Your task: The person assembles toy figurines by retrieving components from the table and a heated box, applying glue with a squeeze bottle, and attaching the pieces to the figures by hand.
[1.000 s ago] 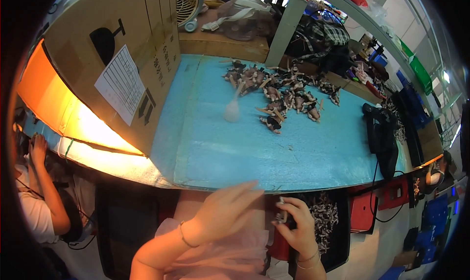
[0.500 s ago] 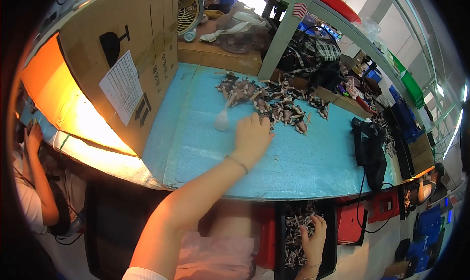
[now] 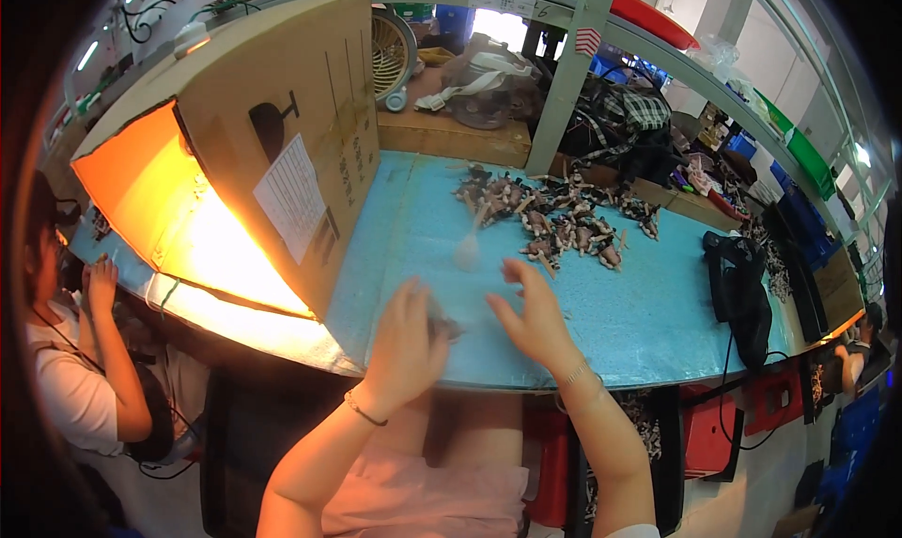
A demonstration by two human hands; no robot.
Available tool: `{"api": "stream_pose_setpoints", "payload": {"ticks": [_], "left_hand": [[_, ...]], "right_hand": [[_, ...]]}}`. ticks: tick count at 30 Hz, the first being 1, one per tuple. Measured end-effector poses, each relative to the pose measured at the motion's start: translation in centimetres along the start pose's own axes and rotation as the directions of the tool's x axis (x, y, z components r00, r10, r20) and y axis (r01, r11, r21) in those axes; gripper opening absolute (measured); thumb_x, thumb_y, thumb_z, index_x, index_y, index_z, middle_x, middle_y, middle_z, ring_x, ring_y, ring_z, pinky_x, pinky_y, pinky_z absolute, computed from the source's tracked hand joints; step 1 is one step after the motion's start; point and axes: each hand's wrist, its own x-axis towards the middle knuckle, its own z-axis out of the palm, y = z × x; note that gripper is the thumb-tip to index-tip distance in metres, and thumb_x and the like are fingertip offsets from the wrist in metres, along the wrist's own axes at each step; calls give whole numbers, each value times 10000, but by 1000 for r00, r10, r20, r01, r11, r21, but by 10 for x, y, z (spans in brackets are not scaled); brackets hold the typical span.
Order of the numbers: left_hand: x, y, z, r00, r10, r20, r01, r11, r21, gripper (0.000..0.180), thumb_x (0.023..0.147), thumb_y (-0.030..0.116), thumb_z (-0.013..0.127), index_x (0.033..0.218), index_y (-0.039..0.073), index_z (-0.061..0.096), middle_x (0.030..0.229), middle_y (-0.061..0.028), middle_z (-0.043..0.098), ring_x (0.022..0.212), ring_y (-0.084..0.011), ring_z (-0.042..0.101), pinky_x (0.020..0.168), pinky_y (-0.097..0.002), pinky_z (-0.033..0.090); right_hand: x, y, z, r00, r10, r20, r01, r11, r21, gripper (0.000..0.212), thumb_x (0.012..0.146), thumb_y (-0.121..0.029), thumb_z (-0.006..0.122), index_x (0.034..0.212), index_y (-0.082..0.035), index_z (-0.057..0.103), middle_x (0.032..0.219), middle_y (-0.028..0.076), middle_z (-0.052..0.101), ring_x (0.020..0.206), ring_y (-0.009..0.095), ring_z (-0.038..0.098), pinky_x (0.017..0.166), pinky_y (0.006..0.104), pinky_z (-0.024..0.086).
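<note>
Left fingers (image 3: pixel 408 299) curl round a small piece (image 3: pixel 445 327), blurred and partly hidden, while the right fingers (image 3: pixel 528 277) are spread.

One left grip (image 3: pixel 404 341), one right grip (image 3: pixel 536 319). One blurred item (image 3: pixel 445 327) at the left grip. Beyond both, on one worktop (image 3: pixel 639 327): one white bulb (image 3: pixel 467 253) and one heap of figures (image 3: pixel 575 226), too tangled to count; farther, one fan (image 3: pixel 391 57). Left of the left grip: one carton (image 3: pixel 225 77) with one sheet (image 3: pixel 291 198). Right of the right grip: one black item (image 3: pixel 738 289).
</note>
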Motion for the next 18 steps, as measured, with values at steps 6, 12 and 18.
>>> {"api": "stream_pose_setpoints", "payload": {"ticks": [6, 12, 18], "left_hand": [[0, 2, -9, 986, -149, 74, 121, 946, 302, 387, 720, 243, 669, 932, -39, 508, 978, -165, 503, 916, -340, 484, 780, -401, 389], [-7, -16, -4, 991, -78, 106, 71, 995, 69, 330, 716, 225, 683, 894, 5, 514, 866, -122, 516, 821, -307, 506, 709, -389, 403], [-10, -13, -23, 955, -199, 219, 267, 900, -345, 302, 737, 88, 660, 985, 11, 505, 937, -124, 546, 849, -255, 550, 722, -335, 444]], "right_hand": [[52, 33, 47, 999, 38, -10, -39, 991, -127, 478, 731, -204, 682, 1106, 9, 477, 996, 160, 560, 924, 296, 551, 803, 360, 435], [34, 17, 38, 954, 258, 154, -301, 839, 453, 356, 770, -159, 668, 1036, 10, 502, 913, 112, 613, 842, 164, 598, 717, 284, 467], [-19, -22, -11, 943, 307, 125, -320, 744, 586, 282, 814, -107, 622, 1030, 10, 484, 908, 70, 580, 850, 116, 564, 704, 235, 455]]}}
